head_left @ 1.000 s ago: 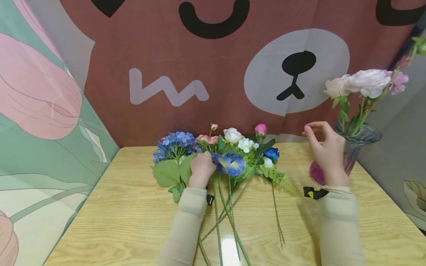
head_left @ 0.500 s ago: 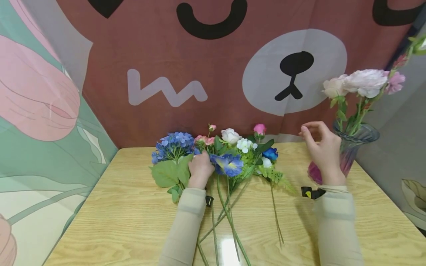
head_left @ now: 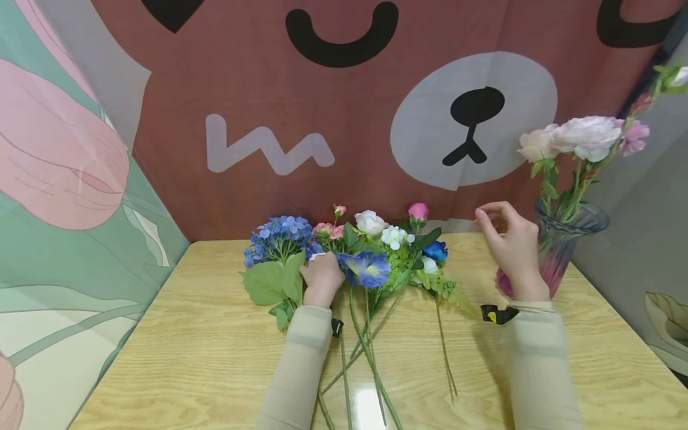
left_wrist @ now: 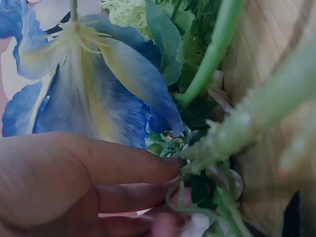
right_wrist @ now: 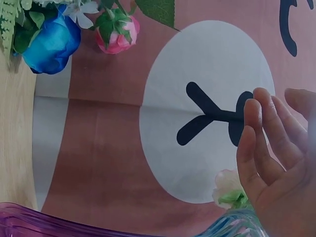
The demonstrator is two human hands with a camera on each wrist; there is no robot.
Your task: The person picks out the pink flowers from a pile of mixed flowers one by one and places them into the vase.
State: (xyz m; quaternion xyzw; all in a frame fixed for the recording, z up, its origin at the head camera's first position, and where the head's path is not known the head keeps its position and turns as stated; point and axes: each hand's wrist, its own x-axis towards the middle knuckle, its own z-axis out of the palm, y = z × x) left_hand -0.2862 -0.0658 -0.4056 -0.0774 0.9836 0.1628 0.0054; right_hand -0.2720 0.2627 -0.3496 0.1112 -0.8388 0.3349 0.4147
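Note:
In the head view my left hand (head_left: pixel 322 273) reaches into the row of artificial flowers, between a blue hydrangea (head_left: pixel 283 234) and a blue iris (head_left: pixel 365 269). The left wrist view shows thumb and fingers pinching a thin green flower stem (left_wrist: pixel 207 153) just below the iris; whitish petals lie near the fingertips, and the bloom on this stem is mostly hidden. My right hand (head_left: pixel 513 248) is held up in front of the glass vase (head_left: pixel 559 251), fingers loosely bent with nothing between them. White and pink flowers (head_left: pixel 586 138) stand in the vase.
Pink, white and blue blooms, with a green fern (head_left: pixel 446 283), lie along the back of the wooden table (head_left: pixel 204 358). Several long stems (head_left: pixel 371 352) cross toward the front edge. A printed cloth (head_left: pixel 344 137) hangs right behind the table.
One long stem beside my left forearm has shifted left, and a bit of white now shows at the left fingertips. My right hand has drifted slightly left, still holding nothing.

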